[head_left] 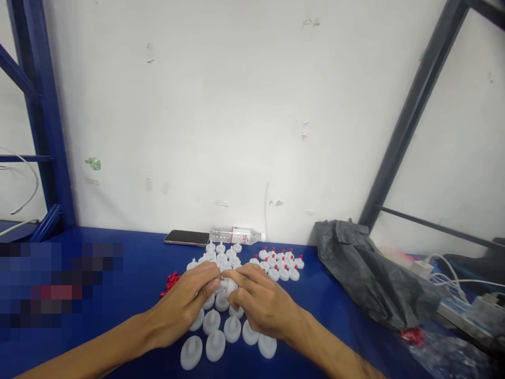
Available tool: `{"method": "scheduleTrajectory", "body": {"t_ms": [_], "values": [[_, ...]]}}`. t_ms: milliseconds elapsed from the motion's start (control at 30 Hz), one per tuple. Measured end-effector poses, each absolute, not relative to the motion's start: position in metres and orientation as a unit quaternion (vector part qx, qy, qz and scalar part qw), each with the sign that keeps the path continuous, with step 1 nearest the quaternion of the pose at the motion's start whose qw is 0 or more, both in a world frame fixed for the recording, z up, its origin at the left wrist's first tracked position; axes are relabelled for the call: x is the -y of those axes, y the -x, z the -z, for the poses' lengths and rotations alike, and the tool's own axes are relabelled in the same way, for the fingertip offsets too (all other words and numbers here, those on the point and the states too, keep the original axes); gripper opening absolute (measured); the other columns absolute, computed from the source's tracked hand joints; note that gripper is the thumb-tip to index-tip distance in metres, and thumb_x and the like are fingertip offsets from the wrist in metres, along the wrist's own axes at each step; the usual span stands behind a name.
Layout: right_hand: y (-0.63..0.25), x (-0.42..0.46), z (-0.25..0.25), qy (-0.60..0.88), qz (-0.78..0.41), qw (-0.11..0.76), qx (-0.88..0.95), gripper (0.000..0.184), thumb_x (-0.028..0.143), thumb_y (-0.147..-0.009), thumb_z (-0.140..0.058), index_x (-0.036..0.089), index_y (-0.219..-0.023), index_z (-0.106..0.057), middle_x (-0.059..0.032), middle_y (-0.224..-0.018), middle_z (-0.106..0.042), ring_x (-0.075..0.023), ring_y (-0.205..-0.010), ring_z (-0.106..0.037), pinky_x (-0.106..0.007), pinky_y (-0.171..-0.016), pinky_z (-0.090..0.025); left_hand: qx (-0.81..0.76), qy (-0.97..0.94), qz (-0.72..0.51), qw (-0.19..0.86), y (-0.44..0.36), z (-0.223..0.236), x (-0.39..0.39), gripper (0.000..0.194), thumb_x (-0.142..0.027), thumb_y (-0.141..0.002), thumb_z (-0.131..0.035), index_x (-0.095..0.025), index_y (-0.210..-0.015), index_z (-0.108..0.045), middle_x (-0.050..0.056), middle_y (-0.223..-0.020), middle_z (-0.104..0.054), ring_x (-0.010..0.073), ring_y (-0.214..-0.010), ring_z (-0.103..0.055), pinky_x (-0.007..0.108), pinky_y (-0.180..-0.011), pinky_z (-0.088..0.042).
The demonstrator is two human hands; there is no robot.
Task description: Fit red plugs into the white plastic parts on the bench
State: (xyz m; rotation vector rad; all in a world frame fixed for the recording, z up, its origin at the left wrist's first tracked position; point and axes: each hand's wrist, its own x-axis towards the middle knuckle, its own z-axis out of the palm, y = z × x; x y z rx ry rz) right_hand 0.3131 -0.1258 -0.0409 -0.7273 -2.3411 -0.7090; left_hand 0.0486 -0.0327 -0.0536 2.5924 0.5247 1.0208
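My left hand (185,305) and my right hand (262,302) meet over a blue table (130,273), fingers pinched together on one small white plastic cap (229,286). Under and around them lie several white caps without tips (215,345). Behind my right hand stands a group of white caps with red tips (282,262). To the left of my left hand lies a small heap of loose red tips (170,282).
A phone (187,238) and a lying water bottle (235,235) rest against the white wall. A crumpled black plastic bag (371,279) lies at the right, with a power strip and cables (445,273) behind it. Blue rack posts stand at both sides.
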Motion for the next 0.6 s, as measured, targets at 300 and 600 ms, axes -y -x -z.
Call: {"method": "scheduleTrajectory", "body": {"t_ms": [300,600], "values": [[-0.369,0.106,0.019,0.410,0.259,0.337,0.807,0.055,-0.001,-0.104,-0.069,0.030,-0.147,-0.084,-0.0153,-0.145,-0.090,-0.0341,-0.121,-0.095,-0.045,-0.104,-0.084,-0.152,-0.918,-0.366,-0.008,-0.042,0.060,-0.007,0.044,-0.026,-0.133,-0.041,-0.029,-0.115,-0.082,0.007,-0.106,-0.086,0.0330,-0.098,-0.075,0.053,-0.100,-0.061],[-0.498,0.087,0.025,0.618,0.279,0.309,0.667,0.064,0.032,-0.141,-0.036,0.015,-0.115,-0.092,-0.0230,-0.106,-0.094,-0.0306,-0.101,-0.095,-0.040,-0.085,-0.068,-0.191,-0.919,-0.326,-0.110,-0.030,0.064,-0.038,0.033,-0.016,-0.126,-0.056,-0.026,-0.107,-0.082,0.008,-0.107,-0.086,0.0352,-0.106,-0.075,0.053,-0.101,-0.056]]}}
